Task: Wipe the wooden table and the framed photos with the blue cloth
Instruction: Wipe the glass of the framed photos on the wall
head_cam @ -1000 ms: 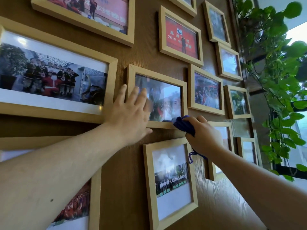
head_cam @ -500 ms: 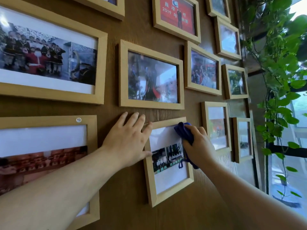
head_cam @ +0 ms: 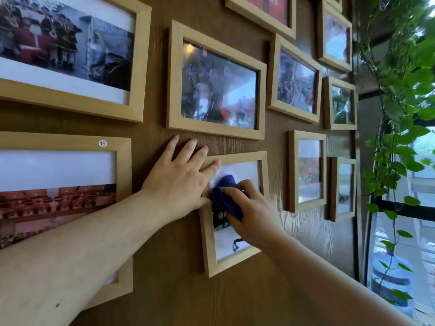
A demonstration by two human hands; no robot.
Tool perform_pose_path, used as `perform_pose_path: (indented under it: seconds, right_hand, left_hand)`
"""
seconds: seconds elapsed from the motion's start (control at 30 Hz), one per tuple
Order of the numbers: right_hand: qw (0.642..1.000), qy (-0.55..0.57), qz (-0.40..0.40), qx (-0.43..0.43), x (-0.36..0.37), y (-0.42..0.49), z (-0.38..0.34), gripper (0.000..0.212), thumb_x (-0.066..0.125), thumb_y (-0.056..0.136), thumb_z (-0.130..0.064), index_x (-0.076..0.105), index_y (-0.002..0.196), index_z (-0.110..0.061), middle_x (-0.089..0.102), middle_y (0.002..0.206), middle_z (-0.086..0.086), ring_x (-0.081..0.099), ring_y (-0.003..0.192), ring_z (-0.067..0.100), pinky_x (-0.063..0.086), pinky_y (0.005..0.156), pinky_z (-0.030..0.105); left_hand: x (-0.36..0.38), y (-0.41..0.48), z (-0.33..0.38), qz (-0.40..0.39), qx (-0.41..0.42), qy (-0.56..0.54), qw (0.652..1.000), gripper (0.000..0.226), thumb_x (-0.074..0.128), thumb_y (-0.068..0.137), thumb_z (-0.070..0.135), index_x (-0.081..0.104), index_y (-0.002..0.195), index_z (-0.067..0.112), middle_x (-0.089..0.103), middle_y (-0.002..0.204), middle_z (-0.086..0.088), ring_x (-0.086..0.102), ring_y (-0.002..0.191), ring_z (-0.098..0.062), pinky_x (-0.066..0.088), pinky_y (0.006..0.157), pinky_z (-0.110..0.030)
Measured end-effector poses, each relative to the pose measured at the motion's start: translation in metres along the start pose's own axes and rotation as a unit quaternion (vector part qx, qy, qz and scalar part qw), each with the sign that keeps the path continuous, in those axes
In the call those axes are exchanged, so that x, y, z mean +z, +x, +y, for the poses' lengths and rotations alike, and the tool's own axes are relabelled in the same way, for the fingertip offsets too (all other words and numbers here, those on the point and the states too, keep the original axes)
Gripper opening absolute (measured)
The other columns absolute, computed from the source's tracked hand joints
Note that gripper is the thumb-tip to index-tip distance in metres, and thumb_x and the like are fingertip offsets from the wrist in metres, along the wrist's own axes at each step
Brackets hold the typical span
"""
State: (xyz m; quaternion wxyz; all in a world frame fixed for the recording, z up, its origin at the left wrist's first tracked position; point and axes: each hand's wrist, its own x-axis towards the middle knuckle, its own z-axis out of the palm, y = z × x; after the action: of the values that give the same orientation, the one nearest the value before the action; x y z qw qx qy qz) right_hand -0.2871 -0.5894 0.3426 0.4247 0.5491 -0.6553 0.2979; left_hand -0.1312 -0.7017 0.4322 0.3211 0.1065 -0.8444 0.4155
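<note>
On the wood wall, at six o'clock from the wide frame (head_cam: 215, 81), our right hand (head_cam: 253, 214) bunches the blue cloth (head_cam: 224, 196) against a small frame (head_cam: 208, 245); left hand (head_cam: 179, 182) fingers spread flat, steadying it. Neighbouring frames probably remain; no worktop visible.

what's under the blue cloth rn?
The blue cloth, bunched in the right hand, presses on the glass of the small portrait frame. White mat and a dark photo strip show around it; the photo's centre is covered. The left hand braces the frame's corner.
</note>
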Motion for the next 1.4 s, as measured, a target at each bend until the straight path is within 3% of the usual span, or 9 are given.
perform_pose_path:
  seconds: [0.07, 0.27, 0.5, 0.63, 0.83, 1.0, 1.2, 1.4]
  right_hand:
    - [0.999, -0.038, 0.002, -0.011, -0.004, -0.007, 0.017, 0.05, 0.069, 0.076, -0.029, 0.053, 0.123, -0.023, 0.054, 0.108, 0.004, 0.055, 0.075, 0.018, 0.048, 0.048, 0.03]
    - [0.992, -0.087, 0.003, 0.094, -0.006, -0.022, 0.042, 0.048, 0.069, 0.075, -0.023, 0.054, 0.12, -0.018, 0.054, 0.103, 0.006, 0.058, 0.074, 0.025, 0.052, 0.046, 0.037]
    - [0.992, -0.08, -0.073, -0.067, 0.002, -0.024, 0.006, 0.051, 0.056, 0.079, -0.034, 0.045, 0.128, -0.024, 0.05, 0.108, 0.006, 0.055, 0.075, 0.019, 0.044, 0.053, 0.027]
    - [0.988, -0.095, -0.08, -0.095, -0.005, -0.026, 0.017, 0.051, 0.064, 0.076, -0.03, 0.05, 0.125, -0.025, 0.053, 0.105, 0.006, 0.056, 0.077, 0.021, 0.04, 0.051, 0.026]
    - [0.989, -0.112, -0.101, 0.002, -0.017, -0.041, 0.057, 0.049, 0.069, 0.074, -0.026, 0.053, 0.12, -0.024, 0.053, 0.102, 0.006, 0.056, 0.076, 0.023, 0.05, 0.049, 0.035]
    - [0.987, -0.087, -0.123, 0.057, -0.014, -0.045, 0.044, 0.046, 0.065, 0.076, -0.029, 0.05, 0.119, -0.026, 0.052, 0.104, 0.002, 0.056, 0.071, 0.022, 0.048, 0.052, 0.033]
    - [0.972, -0.058, -0.218, -0.064, -0.006, -0.057, -0.003, 0.053, 0.064, 0.079, -0.034, 0.041, 0.127, -0.032, 0.049, 0.113, 0.002, 0.053, 0.083, 0.018, 0.051, 0.06, 0.033]
    - [0.957, -0.06, -0.276, -0.074, -0.007, -0.063, 0.0, 0.045, 0.058, 0.085, -0.033, 0.046, 0.128, -0.031, 0.049, 0.115, 0.005, 0.055, 0.086, 0.023, 0.052, 0.064, 0.04]
  left_hand:
    - [0.001, 0.0, 0.0, 0.004, -0.001, 0.003, 1.0, 0.084, 0.041, 0.08, 0.069, 0.011, 0.147, 0.029, 0.018, 0.157, -0.011, 0.006, 0.143, -0.035, 0.004, 0.115, -0.06]
    - [0.002, 0.001, 0.0, 0.009, 0.002, 0.009, 1.0, 0.086, 0.045, 0.079, 0.07, 0.013, 0.147, 0.027, 0.022, 0.155, -0.013, 0.009, 0.142, -0.037, 0.007, 0.114, -0.062]
    - [0.001, 0.002, 0.003, 0.011, -0.001, 0.021, 1.0, 0.088, 0.047, 0.078, 0.069, 0.016, 0.147, 0.026, 0.024, 0.155, -0.014, 0.012, 0.142, -0.039, 0.01, 0.113, -0.063]
    - [0.001, 0.001, 0.004, 0.006, -0.003, 0.022, 1.0, 0.088, 0.046, 0.078, 0.07, 0.014, 0.147, 0.026, 0.022, 0.155, -0.014, 0.01, 0.142, -0.039, 0.01, 0.113, -0.063]
    - [0.001, 0.001, 0.002, -0.002, -0.003, 0.015, 1.0, 0.088, 0.045, 0.078, 0.07, 0.013, 0.147, 0.026, 0.021, 0.156, -0.014, 0.009, 0.143, -0.038, 0.009, 0.113, -0.063]
    - [0.0, 0.0, 0.002, -0.003, -0.005, 0.015, 1.0, 0.088, 0.046, 0.078, 0.07, 0.013, 0.147, 0.026, 0.022, 0.155, -0.014, 0.01, 0.142, -0.038, 0.01, 0.113, -0.063]
    - [-0.002, 0.0, 0.004, -0.002, -0.007, 0.016, 1.0, 0.088, 0.047, 0.078, 0.069, 0.014, 0.147, 0.026, 0.023, 0.155, -0.014, 0.011, 0.142, -0.038, 0.01, 0.113, -0.063]
    - [-0.002, 0.0, 0.005, -0.006, -0.01, 0.015, 1.0, 0.087, 0.05, 0.077, 0.068, 0.016, 0.146, 0.027, 0.024, 0.155, -0.014, 0.012, 0.143, -0.037, 0.01, 0.114, -0.062]
